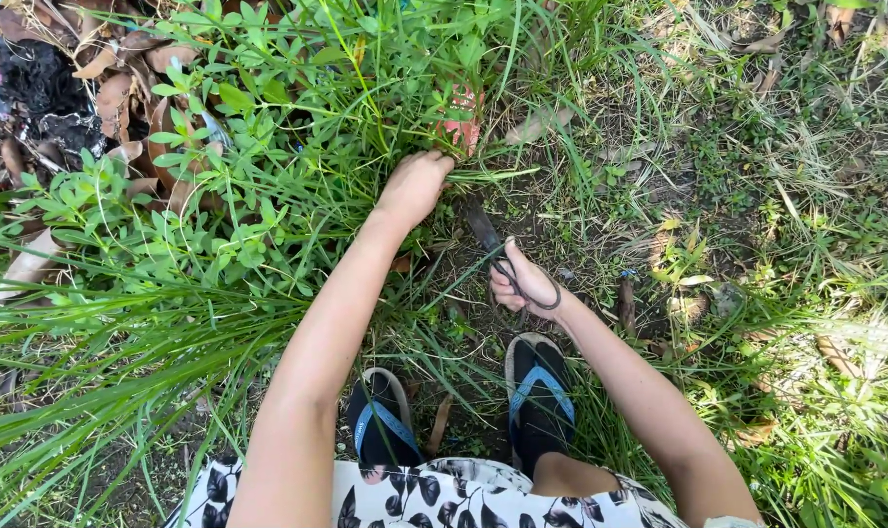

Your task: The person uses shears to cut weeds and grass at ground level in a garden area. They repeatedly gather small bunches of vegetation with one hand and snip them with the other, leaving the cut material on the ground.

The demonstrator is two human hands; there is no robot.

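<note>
My left hand is closed around a bunch of green grass stems at the base of a leafy clump. My right hand grips the looped handle of dark garden shears, whose blades point up toward the gripped stems. The blades lie just right of and below my left hand, over bare dark soil. My two feet in black sandals with blue straps stand on the ground below the hands.
Tall grass blades spread across the left. Dry brown leaves and dark debris lie at the upper left. Short patchy grass and dry litter cover the right side. A reddish scrap sits among the stems.
</note>
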